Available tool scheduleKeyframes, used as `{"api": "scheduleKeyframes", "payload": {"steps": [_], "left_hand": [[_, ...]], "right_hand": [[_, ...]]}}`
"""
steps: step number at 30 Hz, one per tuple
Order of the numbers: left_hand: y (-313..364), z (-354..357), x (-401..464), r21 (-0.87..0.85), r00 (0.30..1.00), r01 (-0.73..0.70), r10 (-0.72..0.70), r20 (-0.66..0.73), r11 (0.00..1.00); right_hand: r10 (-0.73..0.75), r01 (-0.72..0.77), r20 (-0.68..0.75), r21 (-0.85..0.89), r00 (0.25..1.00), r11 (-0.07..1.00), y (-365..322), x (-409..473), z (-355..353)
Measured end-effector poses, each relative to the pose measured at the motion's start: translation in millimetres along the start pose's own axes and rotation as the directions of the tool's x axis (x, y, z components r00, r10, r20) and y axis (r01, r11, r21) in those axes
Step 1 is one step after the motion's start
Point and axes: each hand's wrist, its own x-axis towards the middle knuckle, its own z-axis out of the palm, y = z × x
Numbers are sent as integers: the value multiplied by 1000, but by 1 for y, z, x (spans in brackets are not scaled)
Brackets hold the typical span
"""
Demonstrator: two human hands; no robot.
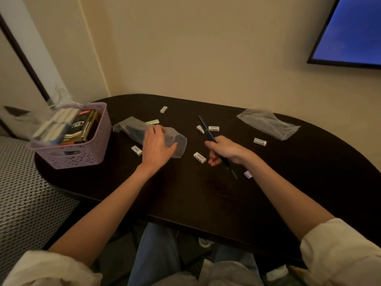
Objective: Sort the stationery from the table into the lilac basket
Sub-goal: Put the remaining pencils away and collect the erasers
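Over on the left edge of the dark table (185,199) sits the lilac basket (82,157), already loaded with boxes and packs, though its contents are blurred. Just right of it, a small white eraser (136,150) lies by the left hand (156,147), and that hand is laid on a clear plastic bag (177,145), fingers curved over it and thumb out to the side, the bag lying flat with something dark inside its far end. Behind it, a pale green eraser (152,121) and another white one (163,109) lie farther back. Centre table now: two erasers (213,128) side by side near the tip of a dark pen (206,131), and one more eraser (199,157) between the two hands. The right hand (226,151) grips that pen, fingers curled round its shaft, tip pointing away. Beside the pen's near end lies a lilac eraser (247,174). Farther right, a white eraser (260,141), then a second clear bag (268,123), crumpled, well apart from the hands.
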Motion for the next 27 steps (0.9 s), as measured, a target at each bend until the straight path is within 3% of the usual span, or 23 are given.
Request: {"api": "scheduleKeyframes", "payload": {"steps": [3, 10, 16, 20, 24, 27], "left_hand": [[-10, 3, -7, -42, 999, 37, -37, 13, 998], [-18, 2, -11, -249, 996, 69, -54, 66, 966], [-19, -7, -11, -317, 999, 54, -50, 18, 947], [-23, -17, -9, -341, 999, -5, -10, -42, 940], [-29, -32, 2, -323, 993, -37, -2, -118, 946], [-34, -43, 11, -322, 988, -33, -17, -153, 946]], "right_hand": [[36, -39, 154, 12, 987, 999, 2, -1, 11], [236, -239, 359, -37, 903, 970, 4, 2, 16], [304, -299, 349, -69, 887, 952, -25, 24, 32], [214, -271, 364, 115, 907, 956, -55, 42, 42], [122, -294, 395, 414, 911, 861, -84, 58, 48], [87, -281, 394, 466, 915, 839, -103, 65, 55]]}}
